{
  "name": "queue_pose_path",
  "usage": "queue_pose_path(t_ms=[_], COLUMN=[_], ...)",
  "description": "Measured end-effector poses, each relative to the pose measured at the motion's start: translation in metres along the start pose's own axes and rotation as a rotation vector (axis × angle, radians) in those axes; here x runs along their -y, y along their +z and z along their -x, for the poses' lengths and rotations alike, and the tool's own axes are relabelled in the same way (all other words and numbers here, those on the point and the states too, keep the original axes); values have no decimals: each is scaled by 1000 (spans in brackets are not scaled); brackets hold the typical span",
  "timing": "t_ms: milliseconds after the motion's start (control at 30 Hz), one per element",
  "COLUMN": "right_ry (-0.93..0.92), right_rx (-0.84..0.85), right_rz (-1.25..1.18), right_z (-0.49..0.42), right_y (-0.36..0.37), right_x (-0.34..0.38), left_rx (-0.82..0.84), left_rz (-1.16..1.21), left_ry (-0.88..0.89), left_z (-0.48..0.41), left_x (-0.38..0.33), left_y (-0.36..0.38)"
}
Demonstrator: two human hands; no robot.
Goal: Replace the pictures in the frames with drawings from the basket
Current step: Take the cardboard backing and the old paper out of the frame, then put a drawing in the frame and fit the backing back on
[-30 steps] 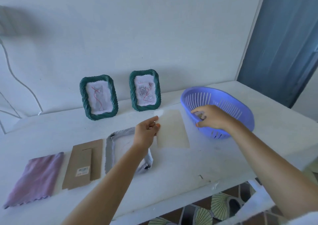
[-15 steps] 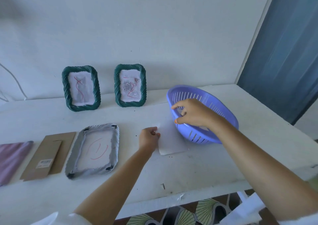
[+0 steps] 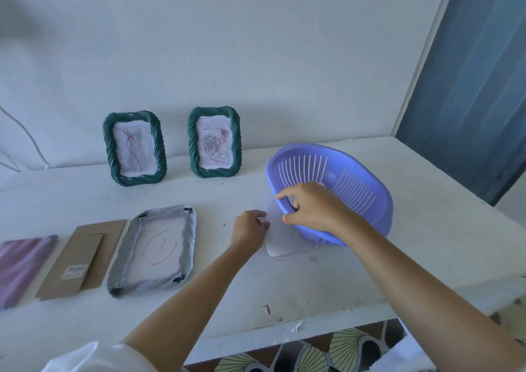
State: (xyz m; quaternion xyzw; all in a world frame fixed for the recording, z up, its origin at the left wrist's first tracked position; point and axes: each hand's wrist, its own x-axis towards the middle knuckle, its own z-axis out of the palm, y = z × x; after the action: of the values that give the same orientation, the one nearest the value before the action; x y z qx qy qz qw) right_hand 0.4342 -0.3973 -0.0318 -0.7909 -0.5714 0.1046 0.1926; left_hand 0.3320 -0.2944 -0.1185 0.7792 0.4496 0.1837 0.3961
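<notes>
**Sheet pinched beside a tilted basket**

The left hand (image 3: 249,230) pinched the left edge of a plain white sheet of paper (image 3: 284,242), with thumb and fingertips closed on it. The sheet lay flat on the white painted desk (image 3: 284,289), and its far right part was tucked under a lavender-blue slotted plastic basket (image 3: 355,183). The right hand (image 3: 311,208) gripped the basket's near rim, fingers curled over the edge into the bowl. The basket stood tilted, its opening turned towards the person.

Left of the sheet, a grey ribbed picture frame (image 3: 187,229) lay face down on the desk with its back open. A drawing of red curved lines (image 3: 159,246) rested inside it. Just beside the frame lay a brown cardboard backing board (image 3: 81,257), and beyond that a purple cloth (image 3: 20,266) at the edge of view.

At the back, a green ribbed picture frame (image 3: 134,148) and a second green frame (image 3: 214,142) stood upright near the wall, each holding a picture with red lines.
</notes>
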Motion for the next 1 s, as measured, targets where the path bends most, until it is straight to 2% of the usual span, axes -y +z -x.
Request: queue_pose_path(t_ms=[100,200,300,367,500,633,733,867,1000], right_ry=[-6,64,202,349,586,646,656,676,723], right_rx=[21,83,-91,-164,45,208,248,234,137], right_rz=[-4,-185,-334,-255,-65,6,44,97,116], right_z=[1,2,-8,-15,-19,-19,-20,-22,-24], right_y=[1,-11,-29,-32,-17,-11,-9,-7,-7], right_x=[0,-6,-33,-58,-80,-77,-77,-81,-85], left_rx=[-18,-114,-82,19,116,110,112,113,114], left_rz=[-17,148,446,448,414,420,417,406,398], left_ry=[19,32,34,65,68,87,90,82,89], left_z=[-1,0,0,-1,-3,-4,-4,-4,-4], left_x=[1,-8,-29,-40,-49,-50,-50,-51,-50], left_y=[0,-5,-12,-16,-17,-19,-19,-18,-18])
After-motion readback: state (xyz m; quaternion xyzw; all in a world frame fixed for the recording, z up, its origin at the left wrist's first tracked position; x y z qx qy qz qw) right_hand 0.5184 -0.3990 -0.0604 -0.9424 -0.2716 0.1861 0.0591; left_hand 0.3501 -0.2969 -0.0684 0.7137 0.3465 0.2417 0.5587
